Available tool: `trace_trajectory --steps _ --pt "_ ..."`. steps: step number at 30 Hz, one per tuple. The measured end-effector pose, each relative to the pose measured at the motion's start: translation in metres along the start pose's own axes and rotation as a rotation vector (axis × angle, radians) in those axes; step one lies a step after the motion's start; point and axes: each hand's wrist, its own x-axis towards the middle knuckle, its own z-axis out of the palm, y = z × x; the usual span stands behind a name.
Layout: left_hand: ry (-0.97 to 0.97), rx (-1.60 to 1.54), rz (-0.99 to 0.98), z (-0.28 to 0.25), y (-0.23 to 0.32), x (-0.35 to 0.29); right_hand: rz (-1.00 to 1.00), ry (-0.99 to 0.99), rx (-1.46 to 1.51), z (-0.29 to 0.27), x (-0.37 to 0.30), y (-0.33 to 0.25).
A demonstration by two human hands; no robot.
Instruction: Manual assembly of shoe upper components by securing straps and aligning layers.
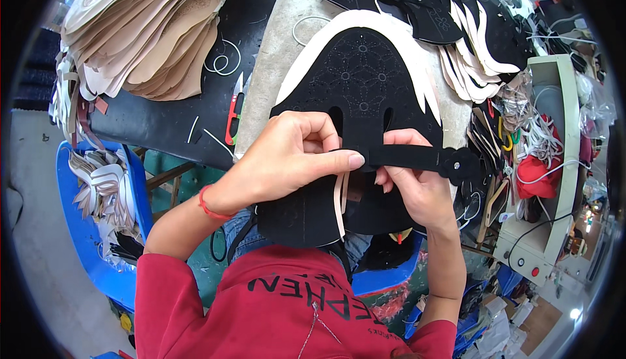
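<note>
A black shoe upper [363,72] with a dotted flower pattern and a pale edge lies in front of me. Across it runs a narrow black strap [407,157], which ends at the right in a black flower ornament [460,165] with a small shiny centre. My left hand [297,160] is closed, its thumb and forefinger pinching the strap's left end against the upper. My right hand [417,186] curls around the strap from behind, so part of its fingers is hidden. Below the strap, a pale strip [340,206] hangs between the black flaps.
Beneath the upper is a worn, light board [287,33]. Red-handled thread snips [235,108] lie to its left. Stacked beige upper pieces [156,33] fill the far left; more black pieces [417,3] lie at the far right. A blue chair [78,209] holds pale cut pieces.
</note>
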Motion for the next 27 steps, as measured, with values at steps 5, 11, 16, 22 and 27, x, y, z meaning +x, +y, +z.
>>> trace_trajectory --steps 5,11,16,22,27 --pt "-0.092 -0.193 -0.034 -0.009 0.003 0.001 -0.028 -0.016 0.025 -0.004 0.003 0.007" --pt "0.000 -0.132 0.133 0.003 0.001 -0.001 -0.096 0.021 -0.094 -0.001 -0.003 -0.001" --pt "0.070 -0.009 0.545 0.037 0.061 -0.018 -0.289 0.407 -0.138 -0.034 -0.043 -0.049" --pt "0.142 0.407 0.794 0.016 0.153 0.115 -0.315 0.884 -0.001 -0.155 -0.077 0.002" --pt "0.418 1.010 0.419 -0.065 0.107 0.304 -0.087 0.888 -0.507 -0.150 -0.061 0.076"
